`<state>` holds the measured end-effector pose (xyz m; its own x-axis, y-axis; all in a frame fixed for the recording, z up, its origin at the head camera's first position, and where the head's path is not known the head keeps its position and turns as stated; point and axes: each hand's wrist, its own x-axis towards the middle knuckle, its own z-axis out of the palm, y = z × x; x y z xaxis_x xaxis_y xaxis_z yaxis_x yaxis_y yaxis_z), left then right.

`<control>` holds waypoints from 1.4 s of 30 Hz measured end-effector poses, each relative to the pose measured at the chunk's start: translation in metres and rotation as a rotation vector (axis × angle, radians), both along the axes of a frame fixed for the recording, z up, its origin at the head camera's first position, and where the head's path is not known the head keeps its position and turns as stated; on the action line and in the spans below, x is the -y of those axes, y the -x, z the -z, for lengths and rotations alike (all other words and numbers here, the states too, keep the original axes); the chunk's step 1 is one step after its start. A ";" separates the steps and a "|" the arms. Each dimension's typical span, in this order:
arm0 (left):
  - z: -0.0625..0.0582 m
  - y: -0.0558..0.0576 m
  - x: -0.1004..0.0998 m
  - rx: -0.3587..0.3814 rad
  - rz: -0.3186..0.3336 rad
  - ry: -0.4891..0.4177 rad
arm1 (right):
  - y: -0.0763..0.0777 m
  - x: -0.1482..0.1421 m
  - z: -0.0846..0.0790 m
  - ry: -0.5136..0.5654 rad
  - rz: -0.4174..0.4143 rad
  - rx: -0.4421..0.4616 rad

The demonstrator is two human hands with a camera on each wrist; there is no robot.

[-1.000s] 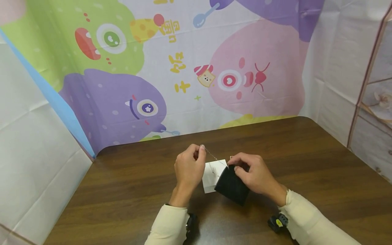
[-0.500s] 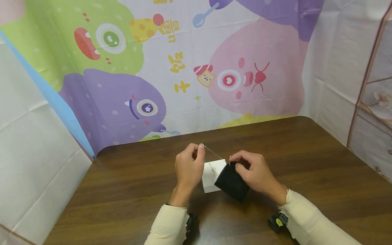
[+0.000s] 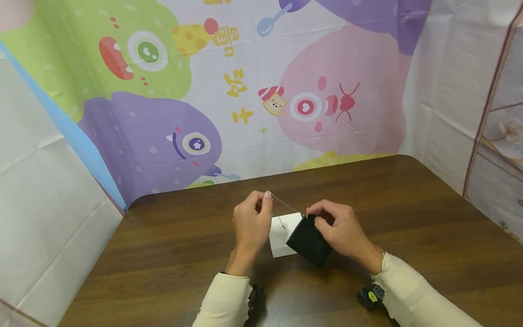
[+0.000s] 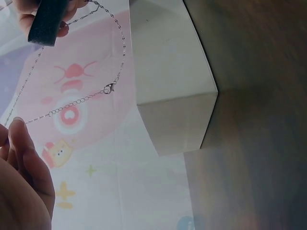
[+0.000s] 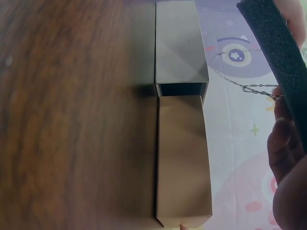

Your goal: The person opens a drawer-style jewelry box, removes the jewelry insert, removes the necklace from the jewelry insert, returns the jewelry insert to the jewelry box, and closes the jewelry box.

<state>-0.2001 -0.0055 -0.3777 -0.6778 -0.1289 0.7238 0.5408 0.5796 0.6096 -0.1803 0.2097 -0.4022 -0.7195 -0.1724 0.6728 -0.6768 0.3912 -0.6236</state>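
My left hand (image 3: 252, 222) pinches a thin silver necklace (image 4: 123, 45) between thumb and fingertips, raised above the table. From there the chain slopes right toward a flat black foam pad (image 3: 309, 240). My right hand (image 3: 343, 227) grips that pad by its upper edge, tilted. In the left wrist view a small lobster clasp (image 4: 109, 88) hangs on the chain's loop. Part of the necklace dangles beside the pad; whether it is fixed to the pad cannot be told. Behind and below the pad stands a white box (image 3: 282, 236), partly covered in the head view.
A brown box part (image 5: 184, 153) lines up end to end with the white box in the right wrist view, a dark gap between them. Brown wooden table (image 3: 184, 254) lies underneath. A printed cartoon cloth (image 3: 245, 91) hangs behind its far edge.
The right hand has lifted the foam pad slightly upward. The left hand has shifted a little up and left, still holding the chain. The white box stays in place.
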 end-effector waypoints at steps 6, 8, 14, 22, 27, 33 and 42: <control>0.000 0.000 0.000 -0.025 0.017 -0.021 | 0.000 0.000 0.000 0.023 0.006 0.014; 0.000 0.000 0.000 -0.029 0.017 -0.025 | -0.001 0.000 -0.001 0.041 0.008 0.022; 0.001 0.001 0.001 -0.046 0.034 -0.036 | -0.001 0.001 -0.002 0.065 0.025 0.040; 0.001 0.003 0.002 -0.092 0.059 -0.067 | -0.001 0.001 -0.001 0.065 0.037 0.055; 0.001 0.004 0.003 -0.105 0.064 -0.069 | 0.000 0.000 0.000 0.061 0.046 0.063; 0.000 0.003 0.003 -0.121 0.071 -0.069 | 0.000 0.000 0.000 0.060 0.048 0.065; 0.001 0.004 0.003 -0.128 0.078 -0.102 | 0.000 0.000 -0.001 0.083 0.045 0.068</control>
<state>-0.2046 -0.0080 -0.3790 -0.5919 -0.1564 0.7907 0.6586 0.4717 0.5863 -0.1802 0.2095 -0.4012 -0.7698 -0.0848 0.6326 -0.6147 0.3653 -0.6991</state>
